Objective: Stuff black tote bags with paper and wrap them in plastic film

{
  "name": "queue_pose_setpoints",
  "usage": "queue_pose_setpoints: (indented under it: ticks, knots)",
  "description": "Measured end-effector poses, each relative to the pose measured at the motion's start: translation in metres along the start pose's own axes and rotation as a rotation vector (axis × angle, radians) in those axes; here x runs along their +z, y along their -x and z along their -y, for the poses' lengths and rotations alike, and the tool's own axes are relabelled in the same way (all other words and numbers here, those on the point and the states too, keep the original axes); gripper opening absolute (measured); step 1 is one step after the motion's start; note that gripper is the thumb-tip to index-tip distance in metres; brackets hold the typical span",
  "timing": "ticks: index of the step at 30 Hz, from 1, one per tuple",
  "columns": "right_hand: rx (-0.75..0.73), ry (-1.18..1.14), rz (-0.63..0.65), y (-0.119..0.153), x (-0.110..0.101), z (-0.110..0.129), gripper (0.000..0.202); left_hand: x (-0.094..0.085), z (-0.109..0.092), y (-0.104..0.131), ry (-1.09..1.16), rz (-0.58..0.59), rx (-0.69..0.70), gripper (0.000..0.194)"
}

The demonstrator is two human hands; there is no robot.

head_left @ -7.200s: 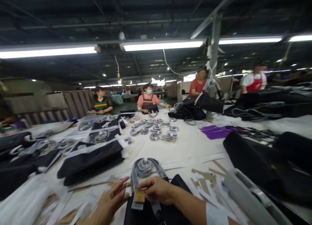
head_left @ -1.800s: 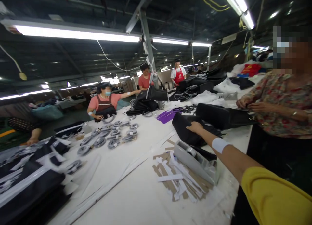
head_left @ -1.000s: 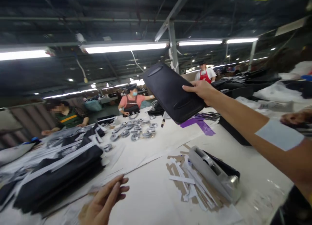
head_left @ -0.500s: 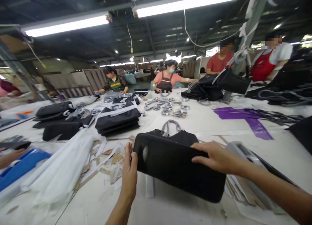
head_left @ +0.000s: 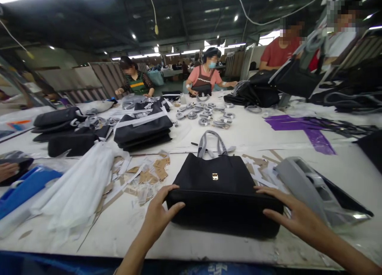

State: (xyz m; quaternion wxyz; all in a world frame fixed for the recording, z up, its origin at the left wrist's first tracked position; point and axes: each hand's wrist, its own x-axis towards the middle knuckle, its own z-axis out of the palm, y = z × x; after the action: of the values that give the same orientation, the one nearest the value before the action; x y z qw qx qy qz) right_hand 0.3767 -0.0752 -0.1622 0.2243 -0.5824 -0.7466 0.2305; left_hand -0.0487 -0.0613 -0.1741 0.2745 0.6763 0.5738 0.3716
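A black handbag (head_left: 216,183) with a small gold clasp lies on the white table in front of me, its base facing me. Its grey-wrapped handles (head_left: 212,142) stretch away toward the far side. My left hand (head_left: 158,209) grips the bag's left end, thumb on the base and fingers at the upper edge. At the right end, my right hand (head_left: 286,209) holds the bag the same way, thumb below and fingers on top.
Left of the bag are paper scraps (head_left: 152,173), white sheeting (head_left: 77,183) and a blue tape dispenser (head_left: 26,187). A grey object (head_left: 301,187) lies right. Stacked black bags (head_left: 143,132) and wrapped coils (head_left: 205,114) sit farther back. A co-worker (head_left: 205,74) is across the table.
The bag has gone from tilted, with its base turned up toward me, to lying level on the table. Its clasp now shows. My right hand has shifted to the bag's right end.
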Motion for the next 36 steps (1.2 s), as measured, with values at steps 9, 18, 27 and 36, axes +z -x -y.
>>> queue_pose_setpoints:
  ticks: [9, 18, 27, 36]
  knots:
    - [0.345, -0.197, -0.300, -0.022, 0.071, -0.015, 0.054, 0.040, 0.031, -0.020, -0.159, -0.140, -0.194, 0.035]
    - [0.348, -0.189, -0.280, -0.032, 0.073, -0.023, 0.051, 0.046, 0.024, -0.030, -0.515, -0.172, -0.129, 0.034]
    - [0.286, -0.131, -0.327, -0.024, 0.062, -0.014, 0.053, 0.092, -0.060, -0.051, -0.573, 0.207, 0.402, 0.046]
    - [0.579, -0.940, -0.520, 0.051, 0.090, -0.010, 0.053, 0.090, -0.049, -0.088, -0.349, 0.257, 0.241, 0.056]
